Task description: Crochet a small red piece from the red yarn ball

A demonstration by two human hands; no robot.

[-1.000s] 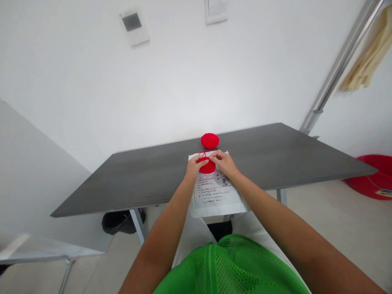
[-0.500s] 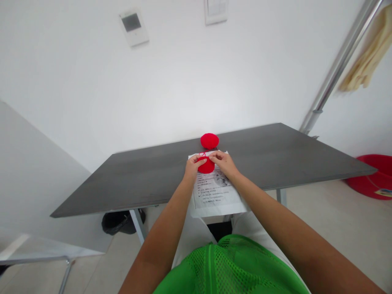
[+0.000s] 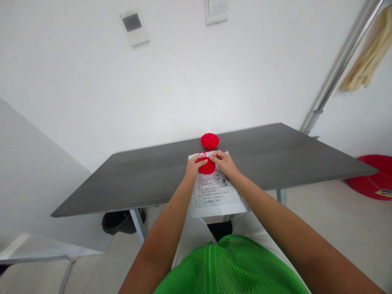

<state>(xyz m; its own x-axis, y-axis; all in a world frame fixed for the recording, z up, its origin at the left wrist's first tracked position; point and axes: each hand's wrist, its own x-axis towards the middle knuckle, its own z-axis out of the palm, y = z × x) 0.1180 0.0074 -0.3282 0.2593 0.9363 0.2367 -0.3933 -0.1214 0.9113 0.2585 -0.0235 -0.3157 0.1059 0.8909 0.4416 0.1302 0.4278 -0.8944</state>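
My left hand (image 3: 194, 166) and my right hand (image 3: 225, 162) meet over a small round red knitted piece (image 3: 207, 167), fingers pinched on its upper edge. A thin loop of red yarn (image 3: 202, 154) shows just above my left fingers. The piece lies over a printed white sheet in a clear sleeve (image 3: 216, 191), which hangs over the near edge of the dark grey table (image 3: 147, 175). A red ball of yarn (image 3: 210, 141) rests on the table just beyond the sheet.
A black bin (image 3: 121, 221) stands under the table on the left. A red basin (image 3: 375, 177) sits on the floor at the right. A slanted metal pole (image 3: 338, 65) rises at the right, with pale cloth (image 3: 367, 61) hanging off it. A white wall is close behind the table.
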